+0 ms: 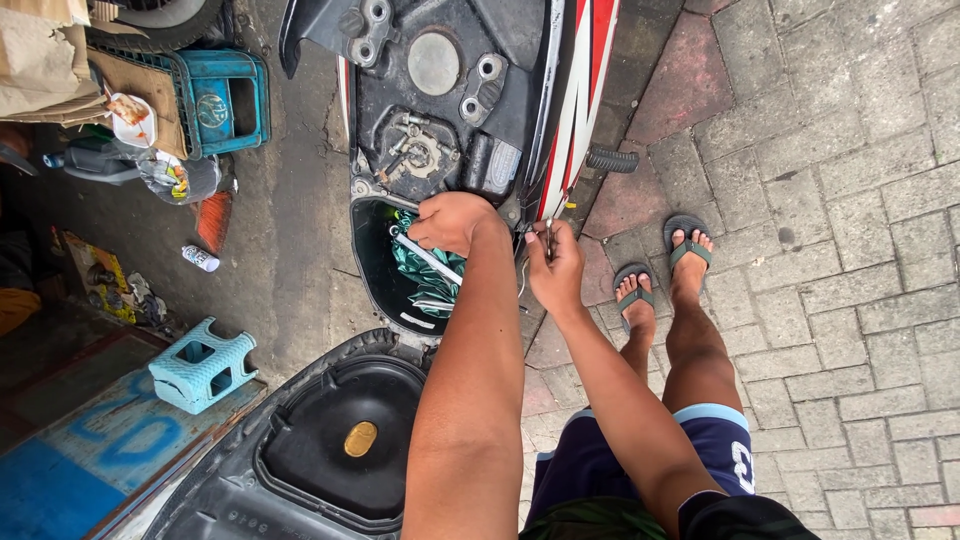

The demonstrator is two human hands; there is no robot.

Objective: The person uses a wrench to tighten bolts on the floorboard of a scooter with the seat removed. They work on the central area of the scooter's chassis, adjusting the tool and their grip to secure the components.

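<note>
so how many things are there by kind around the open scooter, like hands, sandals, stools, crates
hands: 2, left hand on a silver wrench, right hand pinching a thin tool
sandals: 2
turquoise stool: 1, tipped on its side
teal crate: 1
small white bottle: 1
total: 9

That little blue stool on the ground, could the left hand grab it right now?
Probably not. The left hand is up at the scooter's open storage well, gripping a wrench, while the blue stool sits well off to the side on the floor.
</note>
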